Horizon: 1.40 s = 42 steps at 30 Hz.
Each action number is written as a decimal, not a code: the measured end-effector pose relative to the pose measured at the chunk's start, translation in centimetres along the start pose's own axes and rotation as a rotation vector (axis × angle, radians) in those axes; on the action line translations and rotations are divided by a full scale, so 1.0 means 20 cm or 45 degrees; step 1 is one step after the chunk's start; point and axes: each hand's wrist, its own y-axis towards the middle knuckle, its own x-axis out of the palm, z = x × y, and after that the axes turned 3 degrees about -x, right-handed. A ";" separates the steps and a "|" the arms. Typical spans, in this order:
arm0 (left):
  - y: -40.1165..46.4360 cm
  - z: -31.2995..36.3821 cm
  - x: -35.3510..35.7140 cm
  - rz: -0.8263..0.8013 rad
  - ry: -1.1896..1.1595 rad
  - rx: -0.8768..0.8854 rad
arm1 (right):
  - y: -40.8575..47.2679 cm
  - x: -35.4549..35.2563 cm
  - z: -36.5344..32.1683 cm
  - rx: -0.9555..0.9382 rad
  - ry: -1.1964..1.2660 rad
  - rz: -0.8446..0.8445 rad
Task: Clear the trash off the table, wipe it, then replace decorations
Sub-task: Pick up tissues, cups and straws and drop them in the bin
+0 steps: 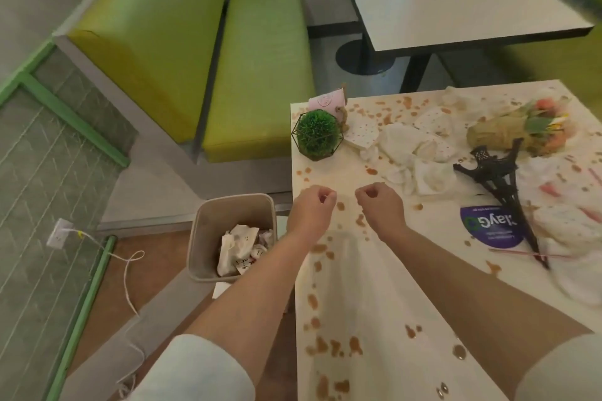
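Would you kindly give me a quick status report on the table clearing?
Both hands, left and right, curled, holding nothing. Crumpled napkins remain on stained table. Bin beside table, partly filled. Toppled tower model among the trash.

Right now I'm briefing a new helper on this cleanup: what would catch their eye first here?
The brown spills spattered all over the white table. Next, the crumpled napkins heaped at its far side, beside a toppled black Eiffel Tower model and a green ball plant in the far left corner. On the floor to the left stands a bin already holding paper trash.
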 end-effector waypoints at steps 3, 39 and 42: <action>0.05 0.10 0.10 -0.005 0.010 0.009 | 0.09 -0.13 0.03 -0.058 -0.165 0.024; 0.17 0.34 0.65 -0.011 -0.157 0.081 | 0.49 -0.44 0.35 -0.645 -0.700 0.214; 0.18 0.36 0.69 -0.100 -0.304 0.029 | 0.40 -0.43 0.35 -0.534 -0.461 0.181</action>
